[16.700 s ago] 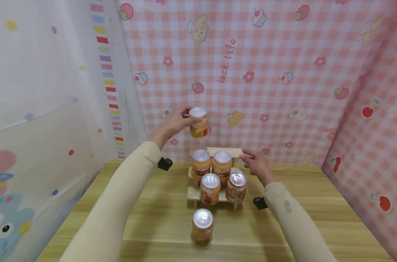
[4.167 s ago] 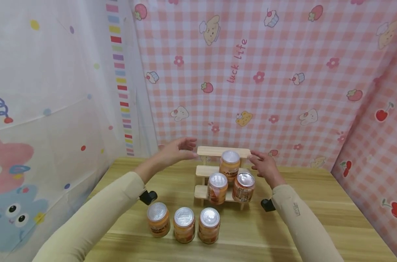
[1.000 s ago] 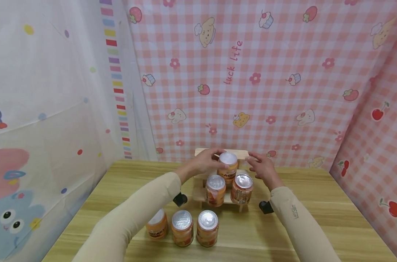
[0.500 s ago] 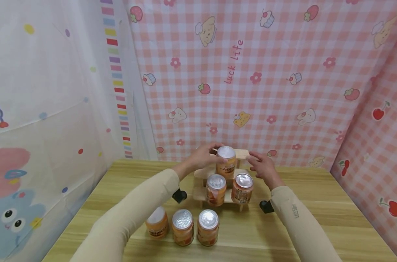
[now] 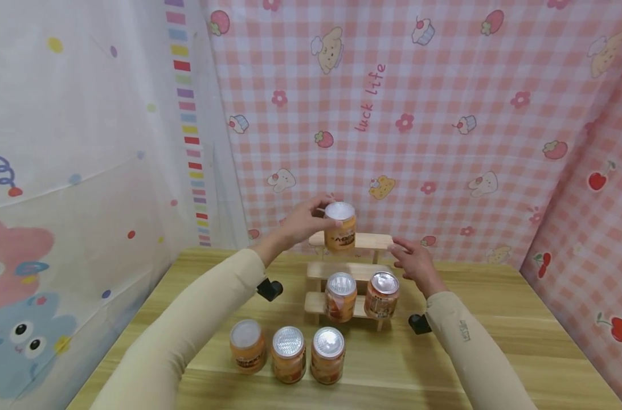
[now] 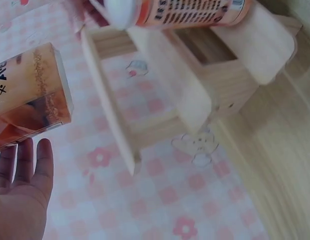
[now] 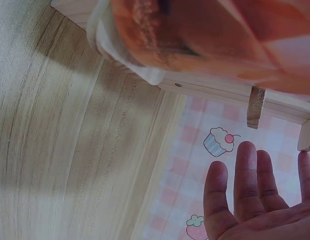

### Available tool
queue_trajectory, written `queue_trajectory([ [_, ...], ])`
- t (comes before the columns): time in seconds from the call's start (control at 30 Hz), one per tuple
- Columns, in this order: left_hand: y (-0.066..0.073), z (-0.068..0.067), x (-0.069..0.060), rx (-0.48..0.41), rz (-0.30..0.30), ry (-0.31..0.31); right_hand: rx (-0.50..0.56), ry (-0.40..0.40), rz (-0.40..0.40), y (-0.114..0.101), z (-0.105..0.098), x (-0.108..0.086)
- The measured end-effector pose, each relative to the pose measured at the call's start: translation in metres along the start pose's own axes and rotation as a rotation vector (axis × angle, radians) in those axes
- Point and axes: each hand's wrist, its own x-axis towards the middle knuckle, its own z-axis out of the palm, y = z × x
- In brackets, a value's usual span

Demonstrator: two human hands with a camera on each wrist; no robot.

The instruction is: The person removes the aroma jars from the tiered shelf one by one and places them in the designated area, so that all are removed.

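Observation:
My left hand (image 5: 302, 221) grips an orange-labelled can (image 5: 340, 230) by its upper sides, thumb in front. In the head view this can appears upright in the air, in front of the top board of a small three-step wooden rack (image 5: 375, 241). In the left wrist view the lifted can (image 6: 32, 95) shows at the left edge, above the fingers (image 6: 24, 160). My right hand (image 5: 417, 263) is at the right end of the top board, its fingers extended; a fingertip seems to touch the board. Two similar cans, a left one (image 5: 340, 299) and a right one (image 5: 382, 296), stand on the lowest step.
Three more cans stand in a row on the wood-grain table (image 5: 393, 370) before the rack: a left can (image 5: 248, 348), a middle can (image 5: 289, 356) and a right can (image 5: 328, 356). A pink checked cloth (image 5: 444, 74) hangs close behind the rack.
My left hand has lifted the can off the middle step, upward and slightly left. Over the longer span, the row on the table grew from one can to three. My right hand stays by the rack.

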Motion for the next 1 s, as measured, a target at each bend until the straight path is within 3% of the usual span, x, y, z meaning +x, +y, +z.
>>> queue_trajectory([
  [0.23,0.01,-0.03,-0.013,0.008,0.007,0.051,-0.012,-0.005,-0.006,0.0,-0.001,0.0],
  [0.57,0.011,-0.067,-0.038,0.058,-0.006,0.149,-0.013,-0.009,-0.006,-0.001,-0.001,-0.001],
  [0.77,0.01,-0.086,-0.061,0.063,-0.033,0.186,-0.021,-0.006,-0.017,-0.001,-0.002,-0.001],
  [1.0,-0.003,-0.105,-0.093,0.098,-0.076,0.199,-0.018,-0.008,-0.029,0.0,-0.001,-0.002],
])
